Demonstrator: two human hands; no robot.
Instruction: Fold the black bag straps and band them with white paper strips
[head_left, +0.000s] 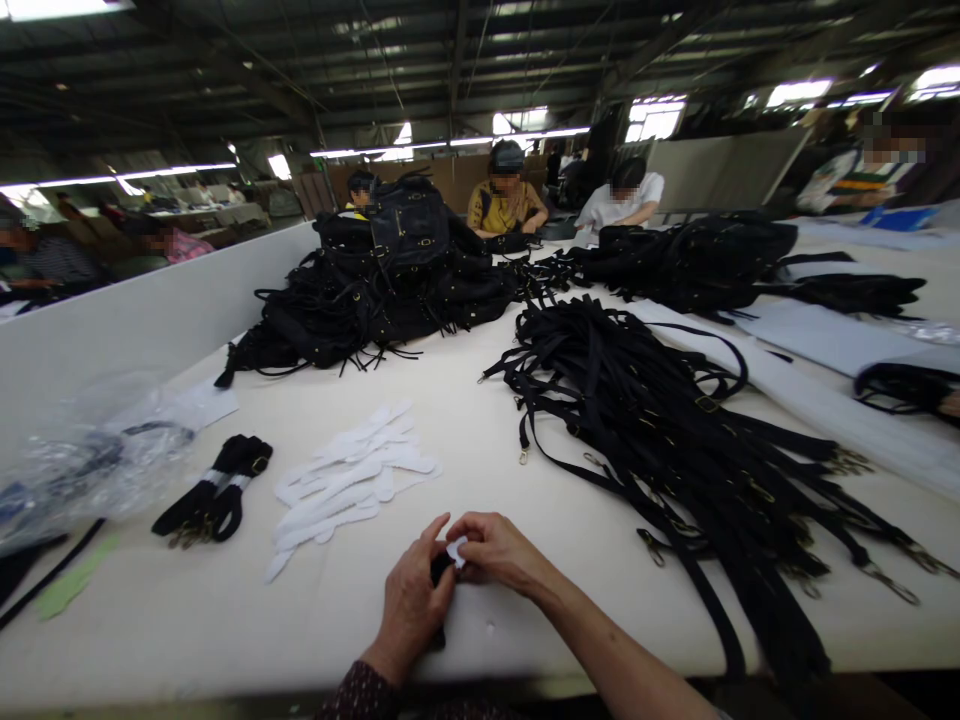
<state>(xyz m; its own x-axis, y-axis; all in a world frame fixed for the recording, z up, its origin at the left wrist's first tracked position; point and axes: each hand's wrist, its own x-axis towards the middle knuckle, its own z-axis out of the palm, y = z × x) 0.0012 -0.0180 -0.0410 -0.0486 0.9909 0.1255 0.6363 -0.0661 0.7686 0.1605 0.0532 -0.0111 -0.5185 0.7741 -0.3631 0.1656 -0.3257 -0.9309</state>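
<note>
Far left: a long, flat white partition (172,290) borders the pale counter (262,640). Near it, a crumpled mass of clear plastic wrapping (82,470). In front of that, a pale green, ragged-edged scrap (71,582) lies just beside a thin black strap (54,575).

Next: a looped bundle of black webbing straps (196,500), banded in white, brass-coloured clips at its near end. To its right, a loose pile of white, wavy-edged paper-like strips (360,470), overlapping. Beyond these, a tall heap of black bags with brass-coloured fittings (420,270) hides much of a person behind it.

Centre, near edge: left hand (409,595), grip curled around a small dark black item (440,570), mostly covered by the fingers; its full shape cannot be told. Right hand (499,552), grip pinching a small white paper-like piece (455,550) between thumb and fingers, against or close to the black item; contact unclear.

Beyond the counter: a person in a mustard top (510,205), then a person in a white shirt (630,195).

Right: a broad tangle of black straps with metal clips (622,400) takes up the space beside the right forearm. Behind it, more black bags (690,260); farther right, flat white sheets (840,335).
</note>
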